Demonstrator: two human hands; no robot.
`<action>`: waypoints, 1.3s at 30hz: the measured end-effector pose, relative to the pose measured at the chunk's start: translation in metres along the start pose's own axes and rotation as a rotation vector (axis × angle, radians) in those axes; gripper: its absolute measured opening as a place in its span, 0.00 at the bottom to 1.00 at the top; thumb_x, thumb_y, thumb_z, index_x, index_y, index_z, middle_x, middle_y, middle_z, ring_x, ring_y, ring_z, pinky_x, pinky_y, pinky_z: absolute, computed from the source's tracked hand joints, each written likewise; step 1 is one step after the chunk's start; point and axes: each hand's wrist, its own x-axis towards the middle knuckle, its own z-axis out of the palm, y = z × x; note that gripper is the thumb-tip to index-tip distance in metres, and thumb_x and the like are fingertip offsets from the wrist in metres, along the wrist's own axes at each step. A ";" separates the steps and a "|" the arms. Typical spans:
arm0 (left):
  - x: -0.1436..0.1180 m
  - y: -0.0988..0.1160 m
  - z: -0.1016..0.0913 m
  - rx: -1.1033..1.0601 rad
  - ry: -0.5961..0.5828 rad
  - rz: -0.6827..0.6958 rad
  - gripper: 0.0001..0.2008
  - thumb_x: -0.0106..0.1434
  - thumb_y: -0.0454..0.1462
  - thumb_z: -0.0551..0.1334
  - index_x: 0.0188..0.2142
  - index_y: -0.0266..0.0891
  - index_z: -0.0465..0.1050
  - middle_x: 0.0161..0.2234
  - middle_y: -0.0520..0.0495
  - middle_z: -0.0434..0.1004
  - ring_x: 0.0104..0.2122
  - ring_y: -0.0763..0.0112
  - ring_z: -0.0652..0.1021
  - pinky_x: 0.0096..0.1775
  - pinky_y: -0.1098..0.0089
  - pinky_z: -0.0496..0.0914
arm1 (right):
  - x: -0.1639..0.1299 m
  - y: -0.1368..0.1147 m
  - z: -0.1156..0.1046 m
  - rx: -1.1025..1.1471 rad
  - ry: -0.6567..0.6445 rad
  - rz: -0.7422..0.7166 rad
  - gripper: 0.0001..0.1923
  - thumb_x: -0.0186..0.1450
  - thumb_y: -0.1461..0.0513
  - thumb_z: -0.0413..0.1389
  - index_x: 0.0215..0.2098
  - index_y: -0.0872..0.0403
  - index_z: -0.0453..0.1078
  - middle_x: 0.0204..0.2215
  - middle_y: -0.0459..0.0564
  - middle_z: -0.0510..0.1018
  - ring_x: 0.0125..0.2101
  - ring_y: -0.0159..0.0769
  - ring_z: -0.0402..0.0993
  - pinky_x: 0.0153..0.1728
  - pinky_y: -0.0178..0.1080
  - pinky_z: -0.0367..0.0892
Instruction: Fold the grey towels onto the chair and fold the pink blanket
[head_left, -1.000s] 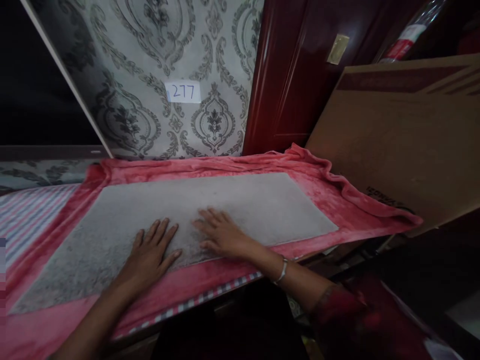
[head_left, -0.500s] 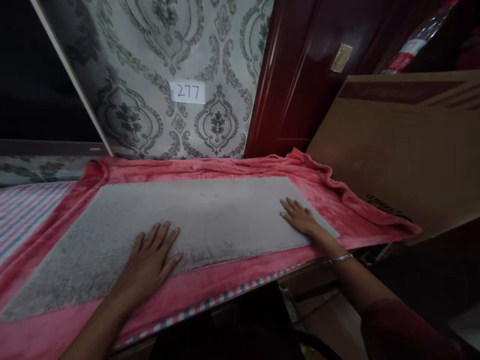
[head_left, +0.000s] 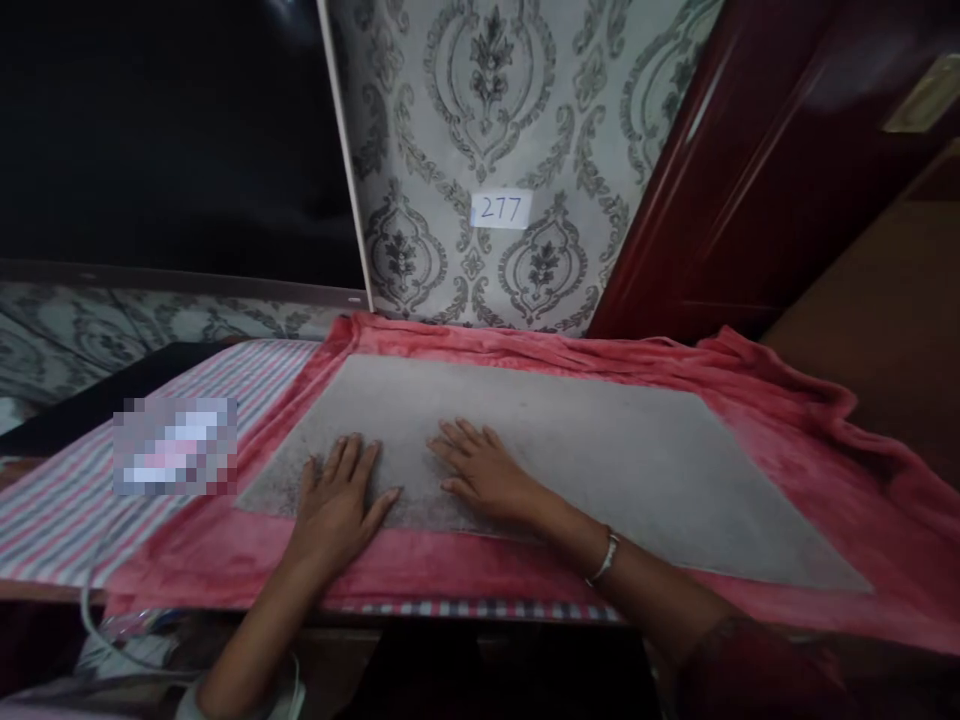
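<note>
Grey felt-like mat (head_left: 570, 450) under flat left hand (head_left: 337, 505), right hand (head_left: 484, 475).

Right hand (head_left: 484, 472) pulled back from the far right end of the grey mat (head_left: 570, 450), now flat on the mat just beside the left hand (head_left: 339, 500). Left hand now near the mat's left end. Striped cloth (head_left: 67, 520) left of the mat now showing more.
</note>
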 end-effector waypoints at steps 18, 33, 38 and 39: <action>-0.028 -0.033 -0.008 -0.081 0.049 -0.219 0.30 0.70 0.47 0.55 0.66 0.33 0.63 0.68 0.31 0.59 0.68 0.45 0.60 0.64 0.34 0.55 | 0.027 0.043 0.001 -0.145 0.015 0.234 0.31 0.75 0.51 0.42 0.73 0.47 0.50 0.73 0.54 0.45 0.72 0.51 0.40 0.66 0.63 0.48; -0.045 -0.064 0.000 -0.017 0.003 -0.266 0.31 0.70 0.49 0.51 0.62 0.28 0.67 0.64 0.26 0.64 0.64 0.41 0.66 0.62 0.40 0.62 | 0.130 -0.032 0.030 -0.111 -0.066 -0.184 0.32 0.75 0.48 0.44 0.74 0.45 0.48 0.74 0.48 0.44 0.72 0.45 0.37 0.69 0.57 0.42; -0.047 -0.066 0.004 -0.050 0.059 -0.283 0.31 0.69 0.48 0.52 0.62 0.29 0.67 0.65 0.28 0.64 0.65 0.44 0.66 0.63 0.41 0.61 | 0.118 0.057 0.001 -0.219 -0.063 0.345 0.31 0.75 0.51 0.40 0.74 0.47 0.48 0.73 0.54 0.46 0.71 0.52 0.42 0.65 0.63 0.48; -0.048 -0.066 0.004 -0.053 0.065 -0.288 0.31 0.69 0.48 0.52 0.63 0.29 0.66 0.65 0.28 0.64 0.65 0.44 0.66 0.64 0.42 0.61 | 0.117 0.060 -0.003 -0.227 -0.053 0.415 0.31 0.75 0.51 0.41 0.74 0.48 0.48 0.73 0.56 0.46 0.71 0.54 0.42 0.64 0.64 0.49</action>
